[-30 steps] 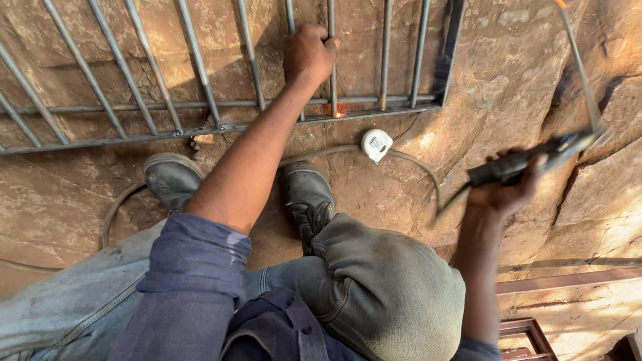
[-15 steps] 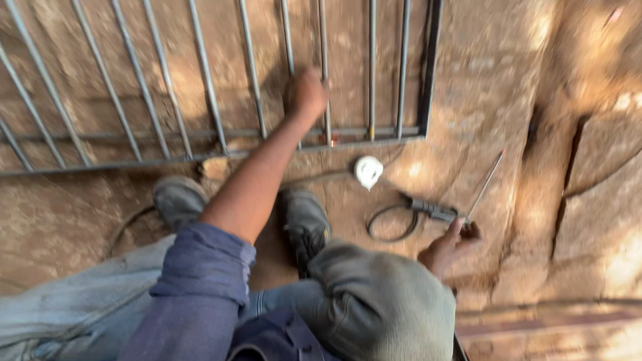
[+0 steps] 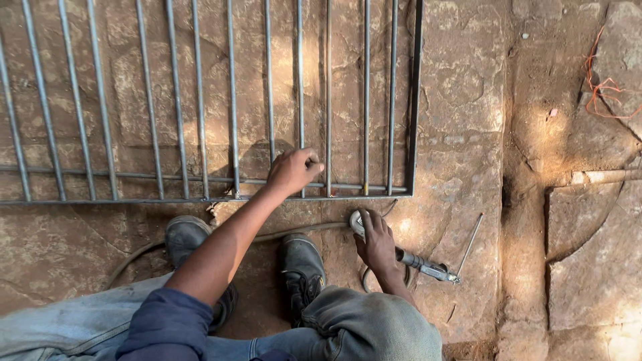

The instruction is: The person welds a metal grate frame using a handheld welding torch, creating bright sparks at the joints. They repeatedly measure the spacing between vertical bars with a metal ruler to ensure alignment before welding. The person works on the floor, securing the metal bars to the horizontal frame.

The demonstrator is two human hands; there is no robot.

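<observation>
Rough reddish stone paving (image 3: 461, 120), cracked and dusty, with patches of sun across it, and lying flat on it a metal grille (image 3: 200, 134) of thin grey bars inside a darker frame. The person crouches just below the grille's lower rail, both dark work shoes (image 3: 302, 267) planted near that edge.

The left hand (image 3: 293, 170) sits on the lower rail, fingers curled shut around one upright bar, pinning the grille down. The right hand (image 3: 376, 235) is just below the grille's bottom right corner, fingers spread and pressing on a small round pale object (image 3: 357, 220) on the stone; whether it actually grips it, I can't tell from here. Right beside that hand, further from the grille, lies the electrode holder (image 3: 428, 267), a dark handle with metal jaws, its cable (image 3: 254, 237) curving back along the stone under the rail. A thin bare rod (image 3: 470, 244) rests loose just past it.

To my eye, a firm left-hand hold matters here: those bars are light and springy and would skate on gritty stone. Well right of the grille, tangled orange wire (image 3: 602, 83).
</observation>
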